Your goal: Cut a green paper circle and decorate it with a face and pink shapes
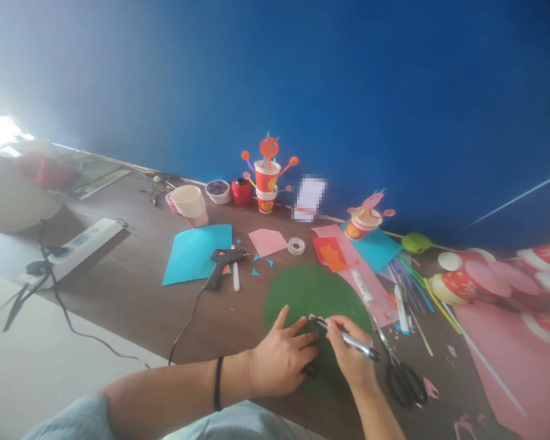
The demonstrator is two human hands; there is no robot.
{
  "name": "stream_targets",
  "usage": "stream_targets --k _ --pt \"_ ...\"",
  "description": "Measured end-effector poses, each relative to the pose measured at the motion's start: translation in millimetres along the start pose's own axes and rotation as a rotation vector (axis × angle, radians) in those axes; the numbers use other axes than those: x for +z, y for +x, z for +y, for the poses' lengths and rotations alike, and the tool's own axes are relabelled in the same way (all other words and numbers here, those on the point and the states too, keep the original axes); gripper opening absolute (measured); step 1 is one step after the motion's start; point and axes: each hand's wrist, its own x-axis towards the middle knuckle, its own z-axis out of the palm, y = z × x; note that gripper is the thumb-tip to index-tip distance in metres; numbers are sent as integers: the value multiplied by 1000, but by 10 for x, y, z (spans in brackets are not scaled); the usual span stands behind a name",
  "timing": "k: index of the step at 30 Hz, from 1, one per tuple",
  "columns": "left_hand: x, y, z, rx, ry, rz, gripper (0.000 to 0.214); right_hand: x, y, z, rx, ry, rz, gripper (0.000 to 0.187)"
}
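My right hand (352,354) grips a silver-and-black marker pen (360,346), tilted with its tip down at the green round mat (309,284). At the pen tip lies a tiny pink paper piece (312,317). My left hand (279,351) rests on the mat with fingers spread, its index fingertip beside the pink piece. A small black object (310,370) shows partly beneath the left hand; its kind is unclear. Right of the right hand lie black-handled scissors (406,382), their blades pointing toward the back, partly over the mat's edge.
A corded glue gun (222,264) lies on blue paper (186,250) at left. Paper-cup figures (266,177) stand by the blue wall, with a tape roll (296,245) before them. Pink paper (508,366), pipe cleaners (412,284) and more cups are at right. A power strip (80,247) sits far left.
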Motion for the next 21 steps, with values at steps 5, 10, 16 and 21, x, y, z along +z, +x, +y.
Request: stream_targets --k 5,10,16,21 --pt "10 -4 -1 3 1 8 33 1 2 -13 -20 -24 40 27" --pt "19 -5 -10 2 14 -2 34 -8 -1 2 -30 -20 14 27" --pt "18 -7 -10 15 0 19 32 -3 -5 14 -11 -26 18 27" --pt "-1 -6 -7 0 -3 -7 34 8 5 -10 -22 8 9 28"
